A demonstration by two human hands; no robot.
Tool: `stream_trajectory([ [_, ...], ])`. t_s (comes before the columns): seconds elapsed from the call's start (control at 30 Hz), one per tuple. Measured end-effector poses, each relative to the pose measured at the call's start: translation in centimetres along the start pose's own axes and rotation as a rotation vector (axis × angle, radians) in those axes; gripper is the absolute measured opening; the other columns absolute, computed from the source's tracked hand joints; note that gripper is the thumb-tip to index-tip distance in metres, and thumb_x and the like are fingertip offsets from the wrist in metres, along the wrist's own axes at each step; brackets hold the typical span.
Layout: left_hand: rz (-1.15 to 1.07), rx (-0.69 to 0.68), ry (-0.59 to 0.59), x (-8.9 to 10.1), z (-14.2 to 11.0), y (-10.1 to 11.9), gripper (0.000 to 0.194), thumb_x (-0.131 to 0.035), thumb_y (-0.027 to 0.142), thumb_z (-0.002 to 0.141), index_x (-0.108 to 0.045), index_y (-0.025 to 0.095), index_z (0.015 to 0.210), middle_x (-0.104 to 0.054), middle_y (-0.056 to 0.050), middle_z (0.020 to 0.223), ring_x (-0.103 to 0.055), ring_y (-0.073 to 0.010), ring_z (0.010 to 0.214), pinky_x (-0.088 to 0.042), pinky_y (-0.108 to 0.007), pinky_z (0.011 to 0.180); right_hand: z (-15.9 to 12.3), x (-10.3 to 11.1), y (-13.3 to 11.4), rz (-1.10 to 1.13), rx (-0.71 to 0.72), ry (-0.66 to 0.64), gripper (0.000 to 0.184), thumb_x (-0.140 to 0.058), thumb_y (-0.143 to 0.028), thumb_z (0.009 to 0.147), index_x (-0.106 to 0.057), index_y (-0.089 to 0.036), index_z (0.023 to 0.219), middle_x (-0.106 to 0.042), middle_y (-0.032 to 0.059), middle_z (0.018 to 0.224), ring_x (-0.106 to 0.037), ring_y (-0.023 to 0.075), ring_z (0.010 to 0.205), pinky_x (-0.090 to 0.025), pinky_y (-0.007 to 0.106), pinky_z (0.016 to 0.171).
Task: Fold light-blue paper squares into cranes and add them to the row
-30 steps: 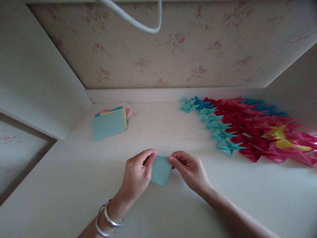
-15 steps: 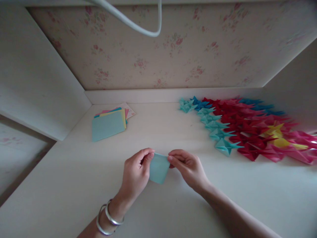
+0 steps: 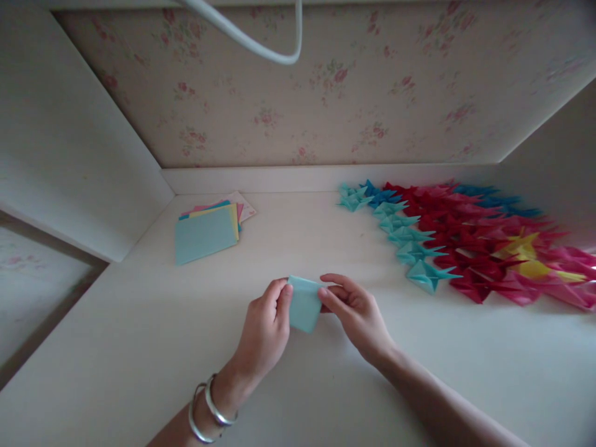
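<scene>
A small folded square of light-blue origami paper (image 3: 305, 305) is held up between my two hands, above the white desk. My left hand (image 3: 269, 320) pinches its left edge, with the thumb in front and the fingers behind. At the upper right edge, my right hand (image 3: 354, 313) grips the paper between thumb and fingers, its index finger raised a little over the corner. The fingertips behind the paper are hidden. Two silver bangles (image 3: 212, 410) circle my left wrist.
A fanned stack of coloured paper sheets (image 3: 207, 234), light blue on top, lies at the back left. Rows of folded paper cranes (image 3: 475, 270) in red, pink, blue and yellow fill the right, edged by light-blue ones (image 3: 428, 275). A white cable (image 3: 261, 46) hangs before the floral wall.
The paper has tilted and risen slightly, and a folded strip now shows along its top edge. My left hand has shifted a little right; my right index finger has lifted.
</scene>
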State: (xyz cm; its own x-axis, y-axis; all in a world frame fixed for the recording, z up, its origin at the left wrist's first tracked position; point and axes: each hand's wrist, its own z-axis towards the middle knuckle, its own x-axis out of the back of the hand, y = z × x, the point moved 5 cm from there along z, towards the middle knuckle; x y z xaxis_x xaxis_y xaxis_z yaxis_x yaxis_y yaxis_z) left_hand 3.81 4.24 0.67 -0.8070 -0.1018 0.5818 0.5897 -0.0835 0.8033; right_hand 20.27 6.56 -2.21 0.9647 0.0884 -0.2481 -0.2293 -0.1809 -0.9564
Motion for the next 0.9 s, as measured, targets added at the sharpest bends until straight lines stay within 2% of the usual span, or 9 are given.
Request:
stream_trajectory([
  [0.1,-0.014,-0.002,0.024,0.2,-0.1,0.0,0.032,-0.039,0.038,0.102,-0.061,0.016,0.097,-0.058,0.001,0.063,-0.053,-0.0135,0.051,-0.036,-0.023,0.05,-0.2,-0.7,0.4,0.001,-0.095,-0.095,0.031,-0.078,-0.042,0.075,-0.069,-0.015,0.088,-0.069,-0.0008,0.067,-0.065,0.0119,0.062,-0.058,0.025,0.063],
  [0.23,-0.023,-0.022,0.036,0.1,0.0,0.0,0.03,-0.039,0.037,0.102,-0.059,0.016,0.095,-0.056,0.002,0.062,-0.051,-0.013,0.05,-0.035,-0.023,0.049,-0.3,-0.7,0.3,0.005,-0.108,-0.072,0.033,-0.078,-0.045,0.075,-0.07,-0.015,0.085,-0.068,-0.0009,0.069,-0.064,0.0107,0.063,-0.057,0.024,0.063],
  [0.37,-0.009,-0.022,0.08,0.2,0.0,0.0,0.028,-0.039,0.035,0.101,-0.059,0.016,0.096,-0.056,0.002,0.063,-0.052,-0.0132,0.051,-0.036,-0.023,0.05,-0.5,-1.1,0.3,-0.016,-0.179,-0.155,0.035,-0.078,-0.047,0.074,-0.068,-0.014,0.08,-0.066,-0.0013,0.066,-0.064,0.0111,0.062,-0.057,0.026,0.065],
  [0.47,-0.003,-0.028,0.106,0.4,0.0,0.1,0.028,-0.039,0.035,0.101,-0.059,0.016,0.095,-0.056,0.002,0.061,-0.051,-0.0133,0.05,-0.036,-0.023,0.05,-0.6,-1.1,0.3,-0.07,-0.168,-0.167,0.036,-0.076,-0.049,0.075,-0.064,-0.014,0.072,-0.063,-0.0023,0.06,-0.062,0.0108,0.059,-0.056,0.025,0.063],
  [0.8,0.014,-0.021,0.161,0.7,0.1,-0.1,0.029,-0.039,0.036,0.101,-0.059,0.016,0.094,-0.056,0.002,0.061,-0.052,-0.0137,0.05,-0.036,-0.023,0.049,-1.1,-1.6,0.4,-0.119,-0.175,-0.321,0.031,-0.075,-0.042,0.079,-0.064,-0.015,0.088,-0.069,0.0011,0.072,-0.066,0.0123,0.069,-0.054,0.025,0.067],
  [0.9,0.012,-0.009,0.161,0.8,0.1,-0.1,0.029,-0.04,0.037,0.1,-0.059,0.016,0.093,-0.054,0.003,0.059,-0.05,-0.0135,0.048,-0.033,-0.023,0.047,-1.4,-1.9,0.3,-0.134,-0.204,-0.338,0.03,-0.074,-0.043,0.08,-0.063,-0.015,0.084,-0.07,0.0023,0.07,-0.067,0.0132,0.067,-0.055,0.026,0.066],
])
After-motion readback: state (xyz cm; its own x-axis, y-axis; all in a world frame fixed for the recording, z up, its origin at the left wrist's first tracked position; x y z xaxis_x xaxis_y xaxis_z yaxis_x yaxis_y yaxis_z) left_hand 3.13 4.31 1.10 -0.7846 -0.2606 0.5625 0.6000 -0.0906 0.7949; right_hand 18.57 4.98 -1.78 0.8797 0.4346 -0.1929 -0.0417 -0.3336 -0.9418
